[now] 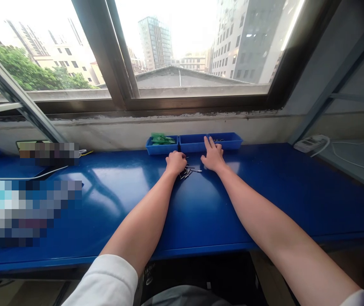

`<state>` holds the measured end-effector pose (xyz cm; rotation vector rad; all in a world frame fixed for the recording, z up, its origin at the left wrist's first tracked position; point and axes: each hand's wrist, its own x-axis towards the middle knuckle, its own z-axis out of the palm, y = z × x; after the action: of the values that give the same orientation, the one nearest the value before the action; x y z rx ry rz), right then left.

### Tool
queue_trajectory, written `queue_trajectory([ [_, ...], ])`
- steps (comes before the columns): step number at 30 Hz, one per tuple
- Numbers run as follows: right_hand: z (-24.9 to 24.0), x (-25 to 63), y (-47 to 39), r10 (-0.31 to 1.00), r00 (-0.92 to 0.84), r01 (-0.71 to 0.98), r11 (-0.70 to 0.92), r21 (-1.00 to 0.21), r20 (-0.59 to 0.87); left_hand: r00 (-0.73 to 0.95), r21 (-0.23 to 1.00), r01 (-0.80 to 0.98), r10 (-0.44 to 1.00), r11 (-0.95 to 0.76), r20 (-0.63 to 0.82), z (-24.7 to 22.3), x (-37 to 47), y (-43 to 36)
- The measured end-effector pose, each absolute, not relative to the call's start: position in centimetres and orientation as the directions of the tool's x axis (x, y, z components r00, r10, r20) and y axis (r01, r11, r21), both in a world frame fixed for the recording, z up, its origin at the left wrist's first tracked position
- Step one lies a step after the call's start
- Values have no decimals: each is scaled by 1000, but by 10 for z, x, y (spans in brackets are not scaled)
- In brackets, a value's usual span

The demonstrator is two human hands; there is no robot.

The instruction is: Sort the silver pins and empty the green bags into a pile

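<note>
Left hand [176, 163] is curled at the metal bits [188, 171], can't tell if its grip's got any; right hand [214, 156] is splayed wide at the blue bin [192, 147], maybe steadying it.

The left hand [176, 162] partly hides slim pieces [187, 171] too small to identify.

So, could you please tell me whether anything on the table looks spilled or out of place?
Perhaps the thin, dark, metallic-looking pieces: they lie loose and jumbled on the glossy blue tabletop, outside the rectangular blue bins, beside the left hand.
</note>
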<state>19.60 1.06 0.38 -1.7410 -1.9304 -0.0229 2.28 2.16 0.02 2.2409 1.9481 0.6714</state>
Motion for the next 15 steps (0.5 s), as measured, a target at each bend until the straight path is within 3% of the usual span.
queue_trajectory([
  [7, -8, 184, 18, 842, -107, 848, 355, -394, 528, 102, 375, 903, 952, -211, 289, -1, 24, 25],
  [15, -6, 186, 16, 860, -222, 701, 468, -538, 458, 221, 457, 762, 847, -459, 483, 1, 30, 16],
])
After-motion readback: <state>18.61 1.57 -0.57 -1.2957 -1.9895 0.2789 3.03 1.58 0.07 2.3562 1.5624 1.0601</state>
